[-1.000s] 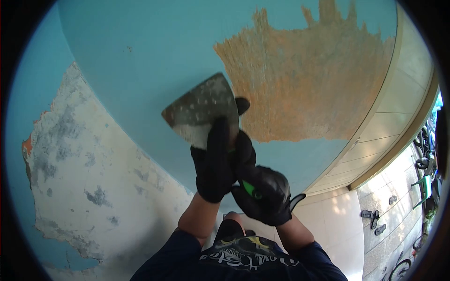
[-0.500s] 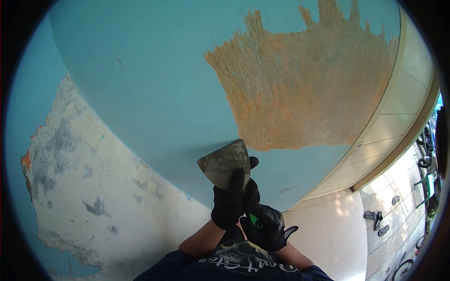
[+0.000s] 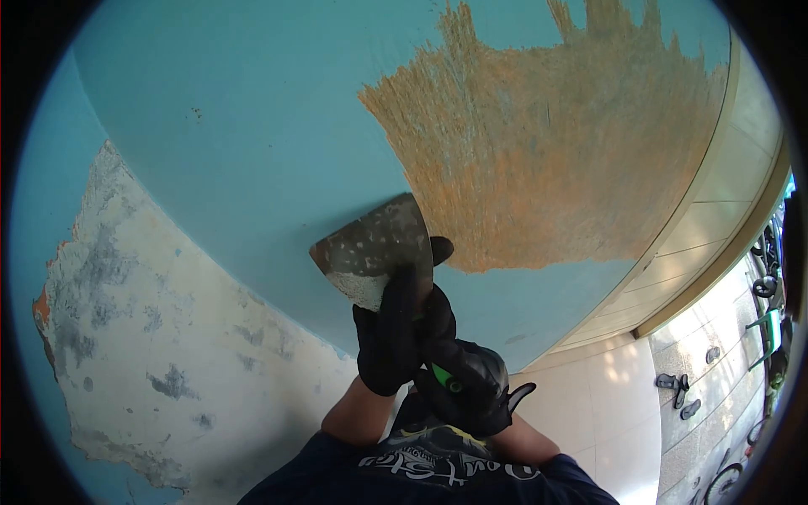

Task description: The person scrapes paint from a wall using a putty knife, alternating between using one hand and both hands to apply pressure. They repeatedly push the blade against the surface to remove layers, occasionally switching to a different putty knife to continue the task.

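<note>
Both of my hands wear black gloves and hold one wide scraper (image 3: 370,240), its dark metal blade stained with pale patches. My left hand (image 3: 387,341) is closed around the lower part of the blade, with fingers along its face. Just to the right and lower, my right hand (image 3: 467,387) wraps round the handle, where a bit of green shows. The blade's far edge lies against the blue painted wall (image 3: 252,101). Its right corner meets the left border of a rough orange-brown bare patch (image 3: 564,160). The gloves cover most of the handle.
On the left, a whitish wall area (image 3: 143,295) has grey stains and peeling edges. A cream tiled band (image 3: 707,219) borders the wall at right. Sandals (image 3: 673,387), a green chair (image 3: 766,337) and a wheel (image 3: 724,486) are at the lower right.
Both hands and the scraper have moved up the wall and a little left. The blade has shifted upward along the brown patch's left border, and more pale residue shows on it.
</note>
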The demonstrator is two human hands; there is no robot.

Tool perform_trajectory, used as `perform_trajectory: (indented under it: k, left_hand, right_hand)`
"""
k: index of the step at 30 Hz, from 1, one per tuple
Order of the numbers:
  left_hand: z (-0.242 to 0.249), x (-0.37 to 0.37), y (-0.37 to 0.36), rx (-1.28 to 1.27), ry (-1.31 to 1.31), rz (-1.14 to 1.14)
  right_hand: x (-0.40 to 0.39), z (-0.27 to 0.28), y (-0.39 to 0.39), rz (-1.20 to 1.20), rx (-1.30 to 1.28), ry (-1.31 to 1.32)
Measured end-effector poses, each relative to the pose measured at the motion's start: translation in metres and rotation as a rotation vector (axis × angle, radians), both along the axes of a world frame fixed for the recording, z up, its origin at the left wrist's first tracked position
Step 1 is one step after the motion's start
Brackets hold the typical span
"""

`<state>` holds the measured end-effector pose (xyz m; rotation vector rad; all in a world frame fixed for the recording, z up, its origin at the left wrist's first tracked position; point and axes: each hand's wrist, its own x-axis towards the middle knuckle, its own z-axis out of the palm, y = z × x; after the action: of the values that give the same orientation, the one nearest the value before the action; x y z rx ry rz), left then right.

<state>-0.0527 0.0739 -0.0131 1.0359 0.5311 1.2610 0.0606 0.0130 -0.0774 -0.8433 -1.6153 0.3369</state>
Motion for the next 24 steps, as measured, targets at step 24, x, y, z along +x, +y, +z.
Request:
perform_trajectory:
  k: [24]
  left_hand:
    - [-0.014, 0.004, -0.011, -0.126, -0.048, -0.073]
  right_hand:
    - [0.004, -0.007, -0.013, -0.063, -0.078, -0.006]
